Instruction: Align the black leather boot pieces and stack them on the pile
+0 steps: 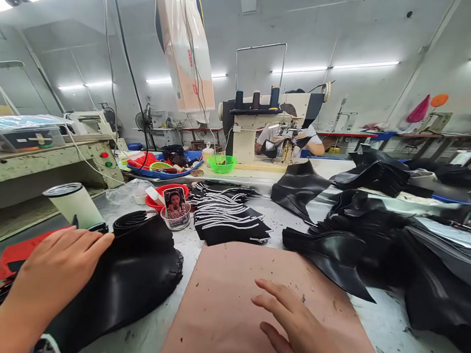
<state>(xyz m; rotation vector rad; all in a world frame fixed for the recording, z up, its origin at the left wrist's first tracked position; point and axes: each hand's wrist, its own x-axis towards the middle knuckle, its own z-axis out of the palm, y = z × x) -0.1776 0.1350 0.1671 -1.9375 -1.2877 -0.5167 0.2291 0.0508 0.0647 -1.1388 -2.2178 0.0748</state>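
Observation:
My left hand [60,273] rests over the left edge of a stack of shiny black leather pieces [135,281], its fingers extended; the fingertips' far side is hidden. Just beyond it a cream tumbler with a dark lid [74,204] leans to one side. My right hand [288,317] hovers low over a pinkish-brown sheet [232,279], fingers apart and holding nothing. Dark specks lie on that sheet. Behind it is a pile of black pieces with white strips [230,217]. Black leather shoe-upper-like pieces [329,249] overlap the sheet's right side.
A phone [175,202] stands in a clear tub [175,221] beside a red basket [163,194]. At the back are a sewing machine [248,130], a green bowl [222,165] and a blue tray [181,173]. More black pieces [440,276] crowd the right. A person's arm [316,146] shows behind the machine.

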